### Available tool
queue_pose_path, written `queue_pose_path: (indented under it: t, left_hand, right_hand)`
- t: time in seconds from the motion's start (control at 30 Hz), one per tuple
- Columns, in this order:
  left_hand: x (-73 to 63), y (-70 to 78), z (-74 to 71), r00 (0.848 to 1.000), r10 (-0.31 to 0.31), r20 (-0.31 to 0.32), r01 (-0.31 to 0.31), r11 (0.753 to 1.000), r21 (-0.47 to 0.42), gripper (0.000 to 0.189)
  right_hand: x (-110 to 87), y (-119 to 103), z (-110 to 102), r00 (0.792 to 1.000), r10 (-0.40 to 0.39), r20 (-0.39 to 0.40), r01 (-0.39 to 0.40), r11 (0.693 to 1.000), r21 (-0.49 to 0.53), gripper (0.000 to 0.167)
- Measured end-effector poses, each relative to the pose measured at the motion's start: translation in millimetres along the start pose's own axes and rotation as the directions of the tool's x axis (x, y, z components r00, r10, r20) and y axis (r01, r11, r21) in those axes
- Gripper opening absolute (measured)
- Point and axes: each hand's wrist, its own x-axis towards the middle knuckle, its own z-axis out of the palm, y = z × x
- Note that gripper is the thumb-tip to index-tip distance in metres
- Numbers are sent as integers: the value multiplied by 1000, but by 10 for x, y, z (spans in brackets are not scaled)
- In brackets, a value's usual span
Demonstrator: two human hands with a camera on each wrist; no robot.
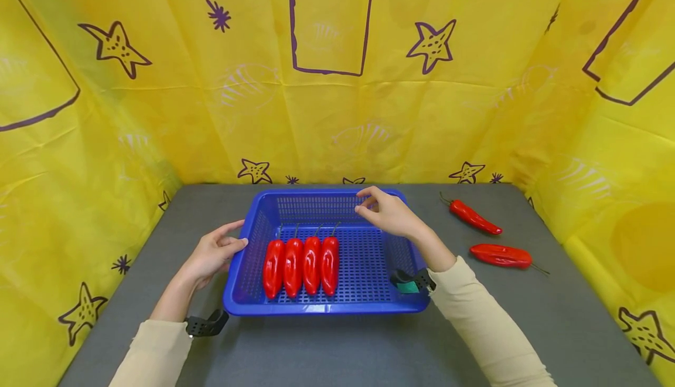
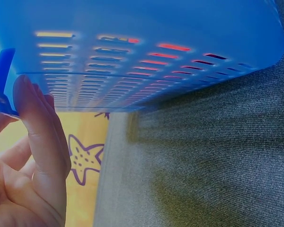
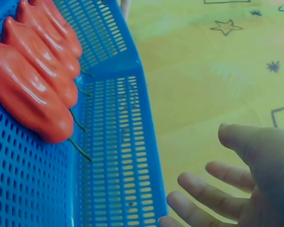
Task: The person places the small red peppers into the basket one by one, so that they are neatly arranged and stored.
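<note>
A blue plastic basket (image 1: 316, 309) with slotted walls holds several glossy red chili peppers (image 1: 293, 267), lined up side by side in its left half with their green stems toward the back. My left hand (image 1: 213, 252) grips the basket's left rim, thumb over the edge; in the left wrist view its fingers (image 2: 40, 137) lie against the outer wall. Over the back right part of the basket is my right hand (image 1: 387, 214), fingers loosely bent and holding nothing. The right wrist view shows that hand (image 3: 227, 184) with spread fingers beside the rim.
Two more red peppers lie on the grey table (image 1: 327, 352) right of the basket: one (image 1: 474, 217) farther back, the other (image 1: 501, 255) nearer. Yellow cloth (image 1: 327, 129) with starfish drawings hangs behind and at both sides.
</note>
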Motion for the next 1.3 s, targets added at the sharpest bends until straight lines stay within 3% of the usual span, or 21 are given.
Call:
queue_pose_path:
  t: [0.33, 0.87, 1.3]
  left_hand:
    - [6, -9, -11, 1000, 9, 13, -9, 1000, -18, 68]
    - [10, -14, -7, 1000, 11, 13, -11, 1000, -21, 68]
    - [48, -52, -1, 1000, 0, -9, 0, 1000, -14, 69]
  right_hand:
    - [-137, 79, -131, 995, -20, -93, 23, 999, 23, 37]
    - [-422, 348, -256, 976, 34, -215, -18, 997, 79, 44]
    - [-710, 688, -262, 935, 78, -346, -37, 992, 125, 45]
